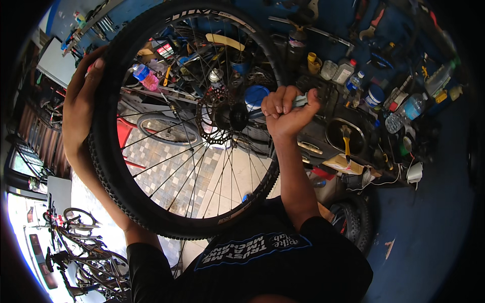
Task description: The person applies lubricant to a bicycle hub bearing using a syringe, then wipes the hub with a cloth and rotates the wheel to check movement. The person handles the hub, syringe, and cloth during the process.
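Bicycle wheel [214, 113], black-tyred: gripped at its left edge by the left hand [81, 103]. Grey-handled tool [301, 100]: clasped near the hub [237, 119] by the right hand [289, 112].

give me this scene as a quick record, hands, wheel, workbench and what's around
left hand: against the left side of the tyre; fingertips partly hidden
right hand: closed around a greyish thing, mostly hidden by the fingers
wheel: bicycle wheel, spoked, raised in front of the person
workbench: cluttered; yellow-handled brush in a dark round container, bottle of blue liquid
seen through spokes: bottle of pink liquid
lower left: parked bicycles
clothing: black printed shirt
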{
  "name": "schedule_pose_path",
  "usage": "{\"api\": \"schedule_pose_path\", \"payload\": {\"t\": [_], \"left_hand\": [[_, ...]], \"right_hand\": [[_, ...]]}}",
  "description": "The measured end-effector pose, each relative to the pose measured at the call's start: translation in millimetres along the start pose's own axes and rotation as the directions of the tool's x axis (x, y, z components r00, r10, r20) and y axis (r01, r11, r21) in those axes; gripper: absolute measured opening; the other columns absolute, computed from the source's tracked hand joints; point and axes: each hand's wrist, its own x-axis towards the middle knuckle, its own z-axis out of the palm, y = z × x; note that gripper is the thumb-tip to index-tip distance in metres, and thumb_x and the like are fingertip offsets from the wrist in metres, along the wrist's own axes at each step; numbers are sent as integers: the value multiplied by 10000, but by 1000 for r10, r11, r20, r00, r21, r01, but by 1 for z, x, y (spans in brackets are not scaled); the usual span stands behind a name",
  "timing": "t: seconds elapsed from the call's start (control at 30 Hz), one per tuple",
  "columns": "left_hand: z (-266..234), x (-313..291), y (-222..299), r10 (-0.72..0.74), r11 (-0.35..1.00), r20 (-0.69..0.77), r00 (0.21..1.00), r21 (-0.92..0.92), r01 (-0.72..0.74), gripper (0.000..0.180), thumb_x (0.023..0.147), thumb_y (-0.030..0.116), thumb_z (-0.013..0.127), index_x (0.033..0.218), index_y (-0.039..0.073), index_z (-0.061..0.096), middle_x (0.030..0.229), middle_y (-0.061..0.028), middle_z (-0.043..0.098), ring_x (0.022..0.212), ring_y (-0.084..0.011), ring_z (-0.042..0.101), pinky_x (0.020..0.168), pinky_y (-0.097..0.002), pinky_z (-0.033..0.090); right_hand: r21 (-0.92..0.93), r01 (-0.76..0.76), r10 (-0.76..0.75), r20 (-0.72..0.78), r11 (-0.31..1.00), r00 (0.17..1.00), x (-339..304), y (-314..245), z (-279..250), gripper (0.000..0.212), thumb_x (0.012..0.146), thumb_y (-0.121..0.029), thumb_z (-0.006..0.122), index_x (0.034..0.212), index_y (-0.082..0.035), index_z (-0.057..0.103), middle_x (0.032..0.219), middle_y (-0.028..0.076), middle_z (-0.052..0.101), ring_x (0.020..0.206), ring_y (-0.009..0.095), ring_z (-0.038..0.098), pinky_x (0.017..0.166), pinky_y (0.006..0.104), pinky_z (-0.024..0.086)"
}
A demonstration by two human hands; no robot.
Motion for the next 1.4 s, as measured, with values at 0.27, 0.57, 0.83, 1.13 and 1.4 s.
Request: {"api": "schedule_pose_path", "payload": {"t": [0.27, 0.57, 0.83, 1.13, 1.4], "left_hand": [[-1, 0, -3, -29, 998, 6, 1000, -64, 29, 456, 1071, 361, 580, 1391, 41, 631, 1229, -88, 694, 1102, -125, 617, 969, -231, 448], [-3, 3, -11, -30, 1000, -28, 999, -1, 30, 467, 1065, 375, 583, 1408, 63, 638, 1296, -120, 687, 1182, -163, 629, 1027, -250, 435], [-3, 7, -14, 10, 998, -2, 1000, 56, -10, 489, 1070, 407, 560, 1415, 69, 635, 1321, -136, 679, 1233, -176, 614, 1070, -268, 415], [-3, 10, -18, 14, 999, -9, 1000, 31, -14, 491, 1067, 399, 577, 1416, 58, 632, 1327, -129, 679, 1216, -177, 617, 1060, -259, 421], [0, 10, -18, -7, 1000, -20, 1000, 10, 7, 479, 1069, 371, 579, 1415, 44, 626, 1322, -117, 679, 1196, -167, 620, 1046, -255, 428]], "right_hand": [[-48, 35, -31, 86, 998, 996, -1, 7, -2, 725, 1035, -657, 253, 553, -123, 348, 529, 40, 355, 458, 174, 326, 477, 332, 306], [-116, 120, -90, 235, 986, 968, 1, 11, -4, 715, 1026, -652, 263, 563, -117, 362, 551, 30, 340, 466, 153, 293, 489, 333, 289], [-89, 152, -118, 307, 984, 944, 3, 16, -8, 713, 1026, -643, 260, 569, -109, 379, 565, 38, 372, 492, 161, 323, 514, 337, 306], [-87, 167, -125, 362, 982, 924, 3, 17, -9, 718, 1042, -624, 246, 575, -98, 390, 580, 51, 385, 499, 162, 326, 514, 336, 302], [-47, 178, -149, 363, 983, 920, -5, 14, -15, 747, 1074, -610, 231, 570, -85, 397, 580, 54, 387, 502, 163, 309, 510, 331, 296]]}}
